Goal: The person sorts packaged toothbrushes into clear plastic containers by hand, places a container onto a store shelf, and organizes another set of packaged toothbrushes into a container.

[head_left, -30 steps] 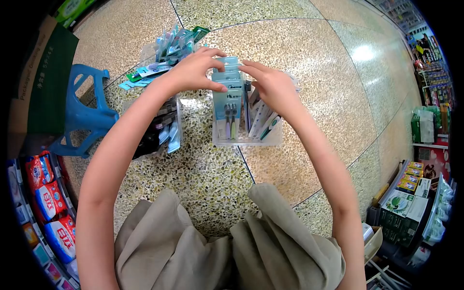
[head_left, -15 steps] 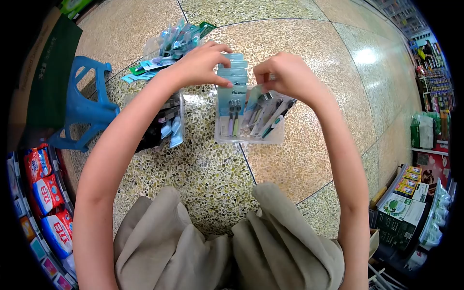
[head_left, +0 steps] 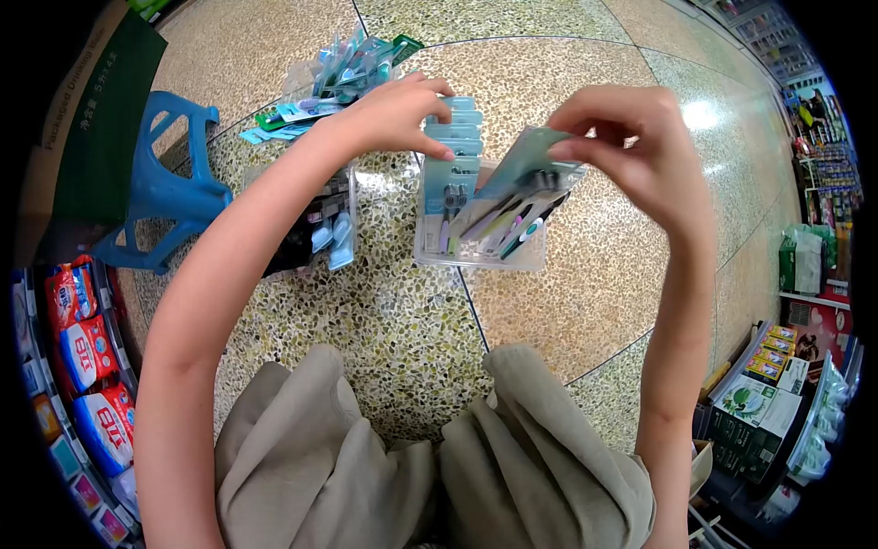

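Note:
My right hand pinches the top edge of a toothbrush pack, a teal-backed clear blister with dark-headed brushes. The pack tilts to the right over a clear plastic bin, its lower part still at the bin. My left hand curls around the left side of a row of upright toothbrush packs, thumb at the front and fingers further back. Loose-looking toothbrushes in packaging lie slanted in the bin's right half. How firmly the left fingers grip is hard to see.
Left of the bin, another clear container holds black and blue packages. Beyond it lies a pile of toothbrush packs. A blue plastic stool bears a green carton. Shelves with red detergent bags and boxed goods flank the floor.
My right hand has moved right and toward me, raising and tilting a toothbrush pack out of the bin's right side. The left hand stays at the row; the view has shifted slightly.

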The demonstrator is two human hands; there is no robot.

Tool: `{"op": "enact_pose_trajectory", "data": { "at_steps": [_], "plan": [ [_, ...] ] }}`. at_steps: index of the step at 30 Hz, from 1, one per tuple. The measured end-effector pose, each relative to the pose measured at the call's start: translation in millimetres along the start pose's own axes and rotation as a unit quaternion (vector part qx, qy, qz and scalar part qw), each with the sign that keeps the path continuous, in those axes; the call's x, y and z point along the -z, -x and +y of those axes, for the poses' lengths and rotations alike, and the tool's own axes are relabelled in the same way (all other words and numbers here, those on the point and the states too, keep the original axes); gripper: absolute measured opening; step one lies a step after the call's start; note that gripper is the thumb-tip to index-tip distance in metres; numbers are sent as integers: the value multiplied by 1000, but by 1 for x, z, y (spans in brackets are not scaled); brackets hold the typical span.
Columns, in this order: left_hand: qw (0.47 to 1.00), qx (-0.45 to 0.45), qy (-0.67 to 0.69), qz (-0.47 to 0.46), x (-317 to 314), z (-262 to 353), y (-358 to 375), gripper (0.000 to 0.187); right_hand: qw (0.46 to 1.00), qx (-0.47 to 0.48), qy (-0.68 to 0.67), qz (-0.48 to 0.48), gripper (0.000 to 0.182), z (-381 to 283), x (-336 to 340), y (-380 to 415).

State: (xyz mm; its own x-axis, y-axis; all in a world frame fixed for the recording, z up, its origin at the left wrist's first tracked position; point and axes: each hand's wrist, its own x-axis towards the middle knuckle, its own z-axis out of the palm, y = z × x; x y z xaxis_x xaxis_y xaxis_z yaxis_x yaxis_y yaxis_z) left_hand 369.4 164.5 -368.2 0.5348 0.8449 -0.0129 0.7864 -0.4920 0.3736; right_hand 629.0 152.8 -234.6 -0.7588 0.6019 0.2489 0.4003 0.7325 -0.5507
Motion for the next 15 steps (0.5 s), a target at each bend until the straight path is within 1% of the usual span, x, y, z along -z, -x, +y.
{"op": "enact_pose_trajectory", "data": {
  "at_steps": [3, 4, 7, 8, 12, 15],
  "plan": [
    [1000, -6, -3, -2, 1, 0, -1, 49, 998, 8, -51, -22, 12, 1, -26, -1],
    [1000, -9, -3, 1, 1, 0, -1, 49, 998, -15, -47, -41, 13, 1, -33, -1],
    [1000, -7, -2, 3, 1, -1, 0, 48, 997, -26, -58, -49, 14, 13, -62, 2],
    [1000, -5, -2, 3, 1, 0, 0, 48, 996, -32, -55, -67, 15, 19, -72, 3],
    [1000, 3, -1, -8, 0, 0, -1, 45, 997, -18, -48, -60, 11, 28, -102, 7],
    [1000, 12, 21, -1, -1, 3, 0, 42, 997, -32, -48, -53, 11, 26, -109, 10]
  ]
}}
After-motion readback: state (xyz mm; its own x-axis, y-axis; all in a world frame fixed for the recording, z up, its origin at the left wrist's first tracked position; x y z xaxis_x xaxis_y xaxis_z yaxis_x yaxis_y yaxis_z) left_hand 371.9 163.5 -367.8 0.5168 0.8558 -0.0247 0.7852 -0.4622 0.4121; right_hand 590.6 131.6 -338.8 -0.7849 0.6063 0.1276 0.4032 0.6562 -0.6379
